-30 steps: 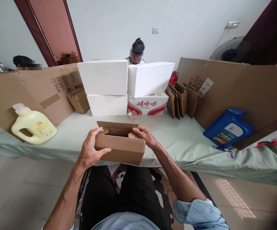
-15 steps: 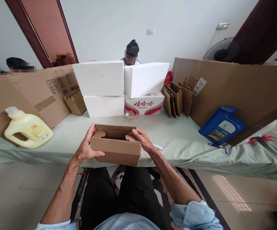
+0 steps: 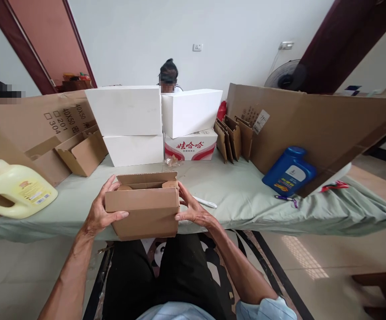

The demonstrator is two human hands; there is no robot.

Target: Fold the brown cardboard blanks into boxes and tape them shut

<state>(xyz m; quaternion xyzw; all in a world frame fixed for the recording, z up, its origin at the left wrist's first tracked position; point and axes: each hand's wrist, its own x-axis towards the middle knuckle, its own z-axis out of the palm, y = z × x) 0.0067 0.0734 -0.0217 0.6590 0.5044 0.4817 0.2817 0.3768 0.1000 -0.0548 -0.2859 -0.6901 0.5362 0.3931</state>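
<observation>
Left hand and right hand hold the box by its ends, right now off the inner flap, so grip looks steadier.

The left-hand grip and right-hand grip hold opposite ends of an open-topped cardboard box over the near edge of the cloth-covered bench. A slim white object lies beside the right. White boxes stand beyond, between a pale-yellow handled jug and blue bottle.
</observation>
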